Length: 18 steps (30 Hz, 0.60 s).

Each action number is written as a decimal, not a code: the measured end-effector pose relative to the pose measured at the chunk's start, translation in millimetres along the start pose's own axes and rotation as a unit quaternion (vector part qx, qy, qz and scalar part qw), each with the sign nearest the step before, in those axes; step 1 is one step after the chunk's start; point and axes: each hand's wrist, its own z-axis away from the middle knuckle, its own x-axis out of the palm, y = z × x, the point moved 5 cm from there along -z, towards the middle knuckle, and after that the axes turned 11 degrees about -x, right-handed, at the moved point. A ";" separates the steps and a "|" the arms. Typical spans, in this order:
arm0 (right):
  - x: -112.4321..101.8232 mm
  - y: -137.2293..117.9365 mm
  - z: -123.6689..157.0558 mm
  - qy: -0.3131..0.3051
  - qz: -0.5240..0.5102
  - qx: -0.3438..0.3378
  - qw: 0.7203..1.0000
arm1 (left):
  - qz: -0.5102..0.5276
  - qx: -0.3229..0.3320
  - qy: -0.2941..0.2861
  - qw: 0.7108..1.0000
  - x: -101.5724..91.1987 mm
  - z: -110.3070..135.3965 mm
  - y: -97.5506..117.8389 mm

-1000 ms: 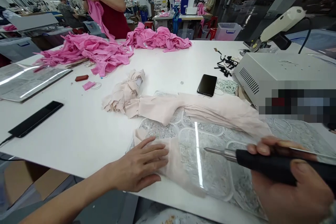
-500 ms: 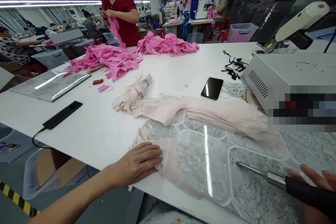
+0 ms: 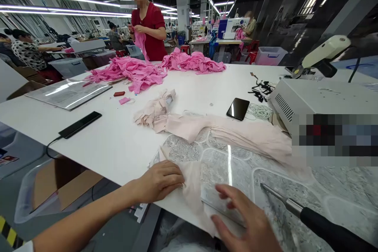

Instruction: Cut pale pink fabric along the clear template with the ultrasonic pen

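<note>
My left hand [image 3: 162,181] rests at the table's near edge, its fingers curled and pressed on the edge of a pale pink fabric strip [image 3: 191,189]. The strip lies over a patterned glass plate [image 3: 218,165]. My right hand [image 3: 245,220] hovers just right of it with fingers spread, fingertips on a small clear flat piece [image 3: 217,203]. A tool with a black handle and metal tip [image 3: 295,207] lies slanted over the glass to the right, apart from my right hand. More pale pink fabric [image 3: 236,134] stretches across the far side of the plate.
A grey machine box [image 3: 319,98] stands at the right. A black phone [image 3: 238,108], coiled cord [image 3: 260,111] and black scraps [image 3: 261,86] lie behind the fabric. Pink garment piles [image 3: 132,71] are at the far side, where a person in red [image 3: 150,31] handles one. A black bar [image 3: 80,124] lies left.
My right hand has let go of the black-handled tool and moved left onto the clear piece. My left hand's fingers have curled on the fabric. The view has tilted up.
</note>
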 end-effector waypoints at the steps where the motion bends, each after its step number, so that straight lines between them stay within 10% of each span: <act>1: 13.7 -6.5 -14.3 -0.028 0.012 -0.046 0.998 | -0.008 -0.011 0.006 1.000 -0.1 -3.7 2.0; 8: 55.5 14.4 -54.3 -0.105 -0.059 0.086 0.989 | -0.099 -0.094 -0.038 0.990 -6.6 -28.9 -6.5; 18: 43.9 80.6 -140.4 -0.100 -0.193 0.300 0.929 | -0.079 -0.241 -0.061 0.965 -56.1 -92.3 -110.1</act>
